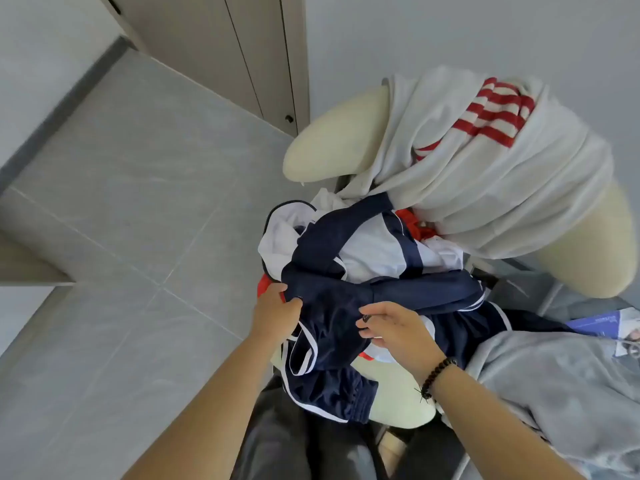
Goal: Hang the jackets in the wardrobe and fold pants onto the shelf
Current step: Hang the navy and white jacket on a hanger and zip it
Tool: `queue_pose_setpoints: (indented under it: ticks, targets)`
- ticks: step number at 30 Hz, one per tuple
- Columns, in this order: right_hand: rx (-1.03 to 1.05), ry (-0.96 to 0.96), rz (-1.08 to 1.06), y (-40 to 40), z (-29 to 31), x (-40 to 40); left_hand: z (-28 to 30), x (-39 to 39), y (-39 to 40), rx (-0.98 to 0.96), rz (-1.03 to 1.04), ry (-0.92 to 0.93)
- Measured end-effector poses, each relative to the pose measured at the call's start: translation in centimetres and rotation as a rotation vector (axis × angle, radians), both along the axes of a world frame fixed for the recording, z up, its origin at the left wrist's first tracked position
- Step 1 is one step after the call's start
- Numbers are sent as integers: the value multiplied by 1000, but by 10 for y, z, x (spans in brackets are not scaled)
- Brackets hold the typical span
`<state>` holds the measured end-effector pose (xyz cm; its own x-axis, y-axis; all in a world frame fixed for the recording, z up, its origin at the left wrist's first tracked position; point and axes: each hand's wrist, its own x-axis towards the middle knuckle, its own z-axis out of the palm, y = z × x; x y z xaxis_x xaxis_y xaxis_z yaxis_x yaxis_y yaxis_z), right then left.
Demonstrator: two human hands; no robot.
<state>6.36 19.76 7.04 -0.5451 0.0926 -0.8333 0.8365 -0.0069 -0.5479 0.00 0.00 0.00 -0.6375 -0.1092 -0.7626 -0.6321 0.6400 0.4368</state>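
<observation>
In the head view, my left grip and right grip both pinch the navy garment between them, atop the pile on the chair. Tangled sleeves beyond my grips could drag the white jacket to the floor.

A heap of garments lies on the chair, apparently; another garment drapes its back, wardrobe doors behind
</observation>
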Motion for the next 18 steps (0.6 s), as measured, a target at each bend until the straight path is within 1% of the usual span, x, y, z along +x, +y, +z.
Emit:
queue_pose_setpoints:
  ticks: [1,3,5,6,9,11,12,14,16,18]
  targets:
    - [7,3,66,-2,-5,1,-7,0,2,3,41,-45]
    - [26,-9,134,-5,-12,6,-20,1,3,69,146,-101]
    - [24,-17,128,-7,-16,12,-26,3,5,127,267,-81]
    - [29,-21,117,-8,-17,15,-26,4,5,140,293,-79]
    - [28,-17,68,-7,-15,18,-17,8,5,202,245,-80]
    - [30,-7,50,-8,-10,17,0,8,9,287,254,-55]
    - [44,10,77,-9,-5,17,13,7,13,330,267,-23]
    - [96,75,217,-11,7,15,40,6,19,415,290,19]
    - [166,170,384,-11,22,14,74,4,23,548,337,25]
    - [219,253,430,-13,33,8,102,-1,26,670,316,41]
